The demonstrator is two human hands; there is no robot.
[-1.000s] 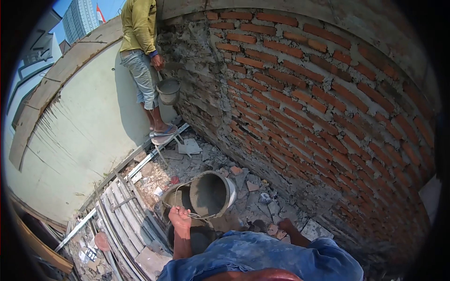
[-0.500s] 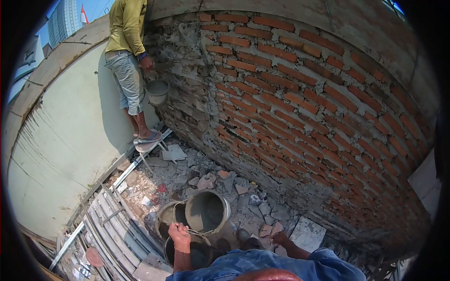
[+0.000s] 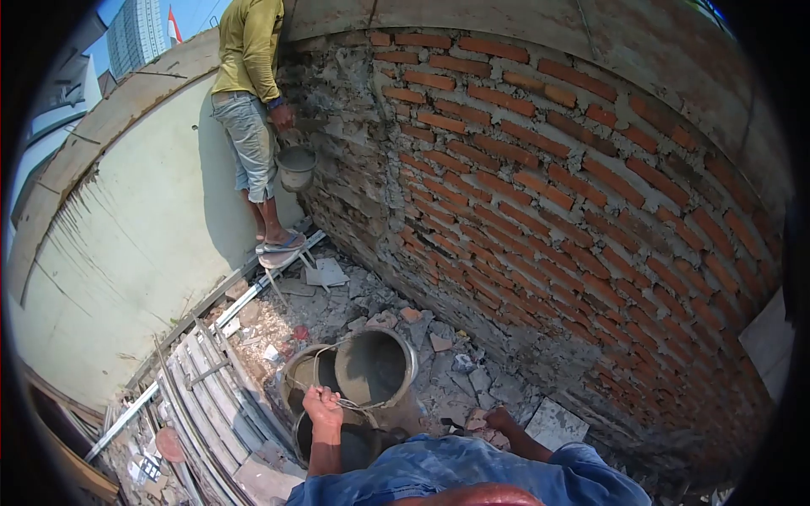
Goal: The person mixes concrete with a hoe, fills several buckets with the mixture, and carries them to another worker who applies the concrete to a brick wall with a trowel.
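My left hand (image 3: 323, 406) is closed around a thin wire bucket handle (image 3: 358, 408), above the cluster of buckets. Right by it, a large grey bucket (image 3: 412, 364) leans with its mouth toward me, its inside coated with mortar. Another mortar-smeared bucket (image 3: 293, 376) stands to its left, and a dark bucket (image 3: 348, 444) sits below my left hand, partly covered by my arm. My right hand (image 3: 499, 420) hangs low beside pinkish broken pieces (image 3: 477, 424) on the ground; its fingers are mostly hidden.
A person (image 3: 251, 93) in a yellow shirt stands on a stool (image 3: 283, 250) at the corner with a small bucket (image 3: 296, 173). A rough brick wall (image 3: 540, 185) rises ahead and right. Rubble (image 3: 354, 291) covers the ground; long slats (image 3: 207, 396) lie at left.
My view has shifted slightly. My left hand has moved a little up with the wire handle. The person's tool hand has dropped closer to the small bucket.
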